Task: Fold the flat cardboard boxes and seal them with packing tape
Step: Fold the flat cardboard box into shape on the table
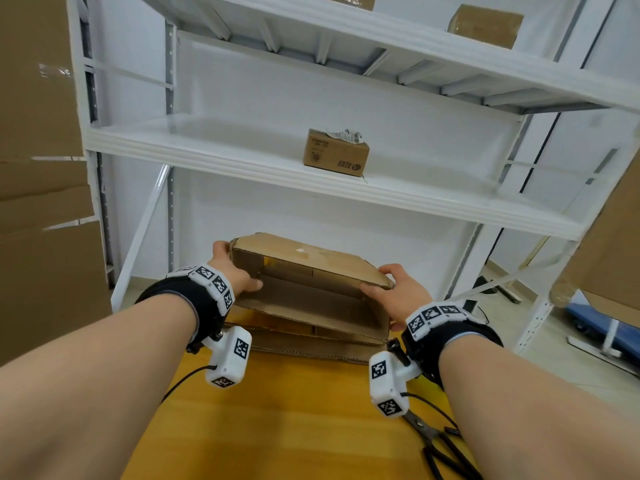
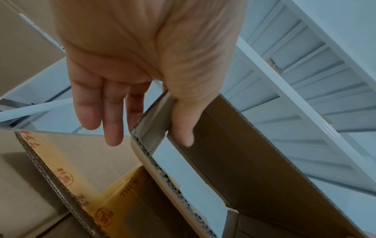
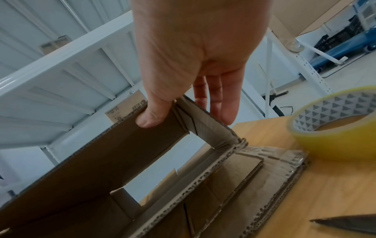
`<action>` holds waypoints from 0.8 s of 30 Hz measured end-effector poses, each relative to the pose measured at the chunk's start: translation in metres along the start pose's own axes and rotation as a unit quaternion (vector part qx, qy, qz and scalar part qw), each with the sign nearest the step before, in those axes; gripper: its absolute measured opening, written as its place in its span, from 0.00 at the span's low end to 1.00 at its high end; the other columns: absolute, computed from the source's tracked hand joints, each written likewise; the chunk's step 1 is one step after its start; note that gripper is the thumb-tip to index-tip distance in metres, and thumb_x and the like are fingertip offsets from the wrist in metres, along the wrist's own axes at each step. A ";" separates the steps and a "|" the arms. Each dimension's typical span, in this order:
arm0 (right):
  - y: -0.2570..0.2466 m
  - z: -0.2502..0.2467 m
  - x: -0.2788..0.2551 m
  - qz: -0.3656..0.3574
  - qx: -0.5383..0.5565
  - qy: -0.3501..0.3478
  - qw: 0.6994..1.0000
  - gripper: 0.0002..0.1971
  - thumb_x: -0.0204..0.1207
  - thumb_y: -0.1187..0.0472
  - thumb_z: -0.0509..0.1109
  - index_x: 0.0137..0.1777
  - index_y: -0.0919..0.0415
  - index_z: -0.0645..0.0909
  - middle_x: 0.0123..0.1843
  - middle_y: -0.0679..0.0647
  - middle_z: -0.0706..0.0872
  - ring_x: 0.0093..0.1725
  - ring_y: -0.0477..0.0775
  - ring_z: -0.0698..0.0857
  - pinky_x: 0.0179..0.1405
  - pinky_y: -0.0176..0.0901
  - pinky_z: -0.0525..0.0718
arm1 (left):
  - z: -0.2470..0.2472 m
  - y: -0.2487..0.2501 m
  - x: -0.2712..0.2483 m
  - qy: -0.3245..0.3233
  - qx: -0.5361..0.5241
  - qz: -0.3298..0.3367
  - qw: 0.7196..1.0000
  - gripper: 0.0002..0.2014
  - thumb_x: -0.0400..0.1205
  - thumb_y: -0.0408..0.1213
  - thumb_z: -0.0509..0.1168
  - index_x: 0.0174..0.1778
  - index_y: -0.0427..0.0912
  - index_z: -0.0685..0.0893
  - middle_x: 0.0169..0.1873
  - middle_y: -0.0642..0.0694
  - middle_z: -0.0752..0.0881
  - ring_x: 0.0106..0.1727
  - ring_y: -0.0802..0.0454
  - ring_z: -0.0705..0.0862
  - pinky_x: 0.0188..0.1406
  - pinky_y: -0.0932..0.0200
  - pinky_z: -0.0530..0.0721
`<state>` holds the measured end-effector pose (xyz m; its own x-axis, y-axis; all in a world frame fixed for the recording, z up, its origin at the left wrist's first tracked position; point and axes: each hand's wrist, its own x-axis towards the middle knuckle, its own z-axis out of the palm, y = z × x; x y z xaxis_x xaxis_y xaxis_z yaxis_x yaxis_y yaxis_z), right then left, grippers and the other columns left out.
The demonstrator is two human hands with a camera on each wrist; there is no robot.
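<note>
At the centre of the head view I hold a cardboard box (image 1: pixel 311 271) half opened into a tube above the tabletop (image 1: pixel 294 410). My left hand (image 1: pixel 230 271) pinches its left corner, thumb inside, fingers (image 2: pixel 114 112) straight outside. My right hand (image 1: pixel 398 289) pinches the right corner likewise. More flat cardboard (image 1: pixel 311 341) lies beneath; a tape roll (image 3: pixel 335 125) sits at right of the right wrist view, scissors (image 1: pixel 436 441) at the head view's lower right.

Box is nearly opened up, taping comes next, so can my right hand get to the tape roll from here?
Probably yes: the tape roll sits on the table just beside the right hand, nothing between, but that hand must first release the box.
</note>
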<state>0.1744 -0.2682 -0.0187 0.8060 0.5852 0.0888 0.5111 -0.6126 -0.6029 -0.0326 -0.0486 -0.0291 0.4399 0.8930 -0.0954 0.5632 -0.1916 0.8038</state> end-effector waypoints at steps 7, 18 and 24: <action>-0.005 -0.001 0.002 -0.009 0.053 0.032 0.998 0.26 0.67 0.28 0.72 0.57 0.42 0.75 0.51 0.49 0.85 0.48 0.54 0.85 0.51 0.60 0.90 | -0.005 -0.005 0.003 0.042 -0.060 0.030 0.997 0.33 0.81 0.61 0.61 0.76 0.49 0.60 0.63 0.36 0.80 0.57 0.33 0.82 0.58 0.43 0.82; -0.011 -0.006 -0.002 0.003 0.091 0.021 0.996 0.29 0.71 0.31 0.71 0.65 0.46 0.74 0.59 0.49 0.78 0.58 0.56 0.79 0.62 0.63 0.84 | 0.006 -0.009 0.003 -0.012 -0.061 -0.024 0.998 0.43 0.67 0.29 0.80 0.61 0.62 0.55 0.52 0.38 0.79 0.47 0.35 0.87 0.45 0.39 0.89; -0.007 -0.010 -0.001 0.042 0.182 0.067 0.980 0.34 0.71 0.31 0.72 0.72 0.47 0.71 0.63 0.51 0.81 0.57 0.59 0.80 0.57 0.62 0.87 | 0.006 -0.010 0.004 0.013 0.012 0.021 1.000 0.36 0.73 0.26 0.73 0.61 0.60 0.57 0.49 0.38 0.80 0.45 0.37 0.86 0.39 0.43 0.91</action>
<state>0.1733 -0.2697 -0.0066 0.8851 0.4507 0.1158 0.3212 -0.4118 -0.8528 -0.0323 -0.0449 -0.0408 0.4461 0.8938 -0.0462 0.5612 -0.2391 0.7924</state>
